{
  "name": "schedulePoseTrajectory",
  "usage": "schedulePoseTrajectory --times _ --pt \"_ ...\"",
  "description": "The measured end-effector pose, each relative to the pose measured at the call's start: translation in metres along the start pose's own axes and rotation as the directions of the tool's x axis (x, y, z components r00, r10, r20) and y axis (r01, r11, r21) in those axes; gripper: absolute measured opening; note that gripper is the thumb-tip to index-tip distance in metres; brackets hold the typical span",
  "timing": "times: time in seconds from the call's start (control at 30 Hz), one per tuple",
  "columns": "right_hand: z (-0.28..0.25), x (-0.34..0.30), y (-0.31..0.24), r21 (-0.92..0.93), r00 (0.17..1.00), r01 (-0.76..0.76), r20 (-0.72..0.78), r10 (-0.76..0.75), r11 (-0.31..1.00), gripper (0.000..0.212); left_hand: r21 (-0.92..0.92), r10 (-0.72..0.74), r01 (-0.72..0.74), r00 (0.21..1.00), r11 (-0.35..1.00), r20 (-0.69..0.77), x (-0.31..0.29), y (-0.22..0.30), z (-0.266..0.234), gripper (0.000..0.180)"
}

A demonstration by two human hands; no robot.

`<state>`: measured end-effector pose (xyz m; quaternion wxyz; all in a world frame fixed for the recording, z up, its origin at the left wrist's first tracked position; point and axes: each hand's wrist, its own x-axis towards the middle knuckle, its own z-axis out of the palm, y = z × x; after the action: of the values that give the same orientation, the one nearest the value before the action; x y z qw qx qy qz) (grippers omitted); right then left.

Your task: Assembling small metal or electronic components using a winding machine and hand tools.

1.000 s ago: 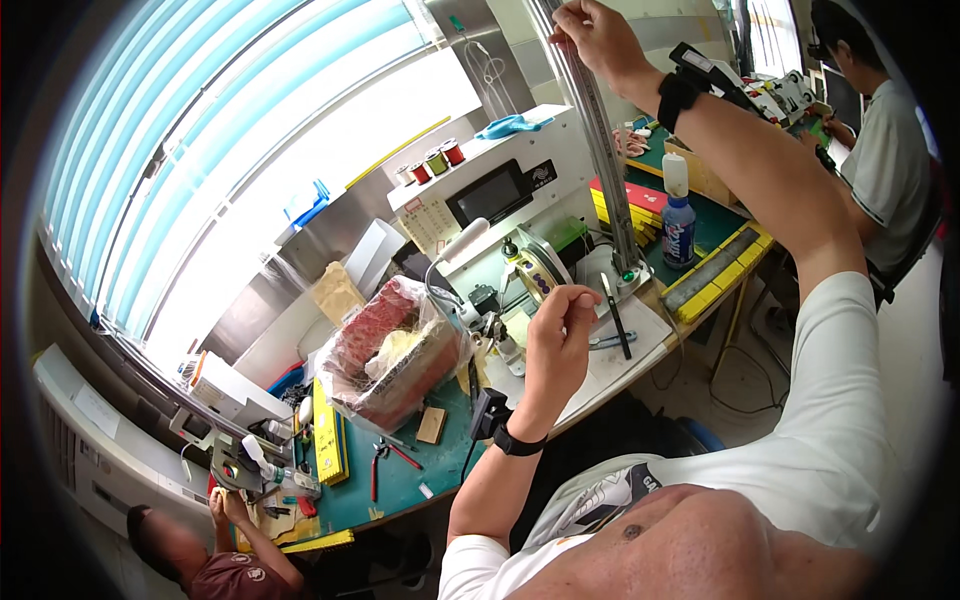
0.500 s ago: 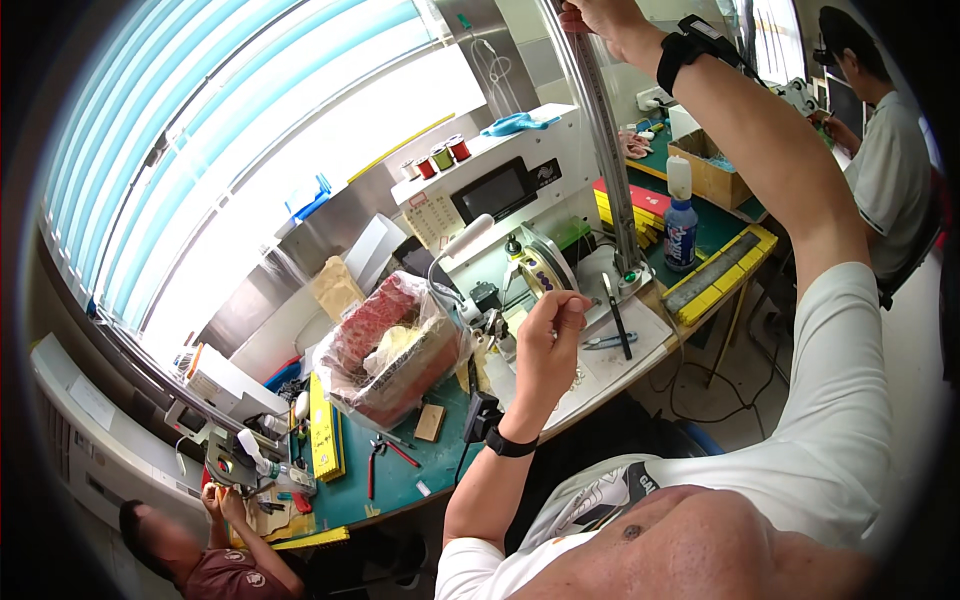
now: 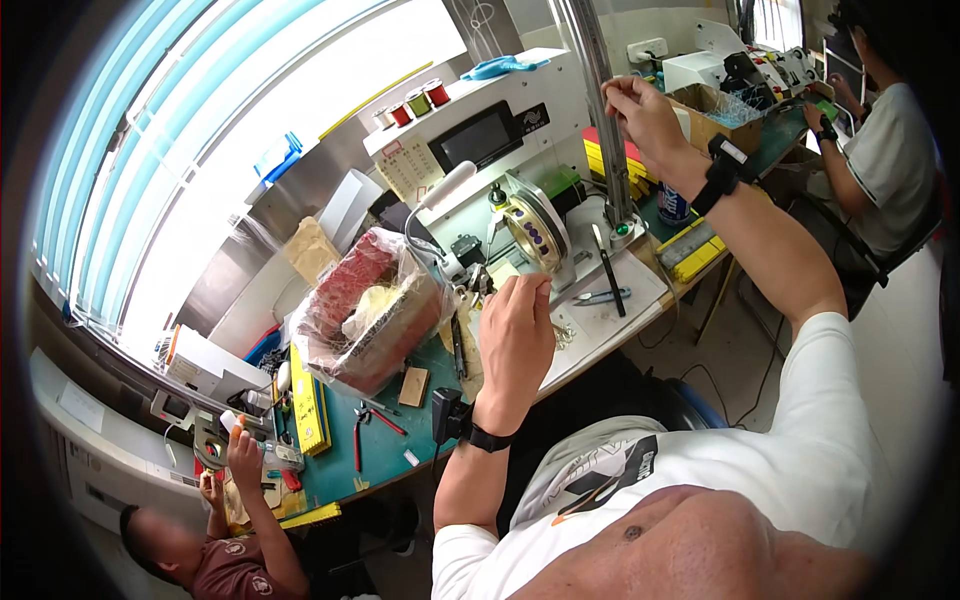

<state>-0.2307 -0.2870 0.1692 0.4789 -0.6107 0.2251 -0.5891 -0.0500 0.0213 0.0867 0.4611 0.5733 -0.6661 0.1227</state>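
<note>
My left hand (image 3: 517, 335) is raised in front of a white bench machine (image 3: 400, 160). Its fingers are curled together, and whatever they pinch is too small to see. Just beyond it stands the machine's round yellowish ring (image 3: 530, 235). My right hand (image 3: 652, 125) hovers higher, beside an upright metal post (image 3: 592, 90). Thumb and fingertips there are pressed together, with any thin item between them not visible. A black-handled knife (image 3: 608, 272) and grey-blue tweezers (image 3: 600, 296) lie on the pale work surface (image 3: 637, 290). Small pale bits (image 3: 563, 336) are scattered near my left hand.
A plastic-lined red box (image 3: 375, 310) stands left of the machine, near red-handled pliers (image 3: 358, 440) and a wooden block (image 3: 413, 386). Thread spools (image 3: 417, 101) line the machine top. Co-workers sit at the lower left (image 3: 240, 560) and far right (image 3: 885, 170).
My right hand has come down from the top edge along the post. My left hand has shifted slightly left and lower in the picture, its fingers still closed. The view has shifted a little.
</note>
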Motion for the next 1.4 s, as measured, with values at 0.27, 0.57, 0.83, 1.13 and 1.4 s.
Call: schedulePoseTrajectory --times 0.27,0.57,0.83,1.13,1.4 --pt "-0.016 -0.063 0.087 0.016 0.951 -0.293 -0.093 0.294 0.956 0.015 0.078 -0.035 0.022 0.985 0.997 0.167 -0.016 -0.003 -0.008 0.006" --pt "-0.035 -0.076 0.112 0.061 0.928 -0.371 -0.005 0.372 0.927 0.013 0.131 -0.037 0.01 0.979 0.991 0.2 -0.019 -0.005 -0.008 0.004" --pt "-0.041 -0.134 0.091 -0.574 0.943 -0.015 0.265 0.203 0.819 0.014 -0.212 0.217 -0.125 0.84 0.969 0.498 -0.013 0.026 -0.021 0.013" --pt "-0.08 -0.212 0.05 -0.917 0.953 0.223 0.133 -0.272 0.331 0.028 -0.195 0.391 -0.392 0.919 0.899 -0.046 0.014 0.086 -0.082 0.047" --pt "-0.039 -0.248 0.051 -0.753 0.93 0.252 0.016 -0.366 0.608 0.025 -0.199 0.451 -0.455 0.89 0.868 -0.071 0.014 0.106 -0.086 0.043"
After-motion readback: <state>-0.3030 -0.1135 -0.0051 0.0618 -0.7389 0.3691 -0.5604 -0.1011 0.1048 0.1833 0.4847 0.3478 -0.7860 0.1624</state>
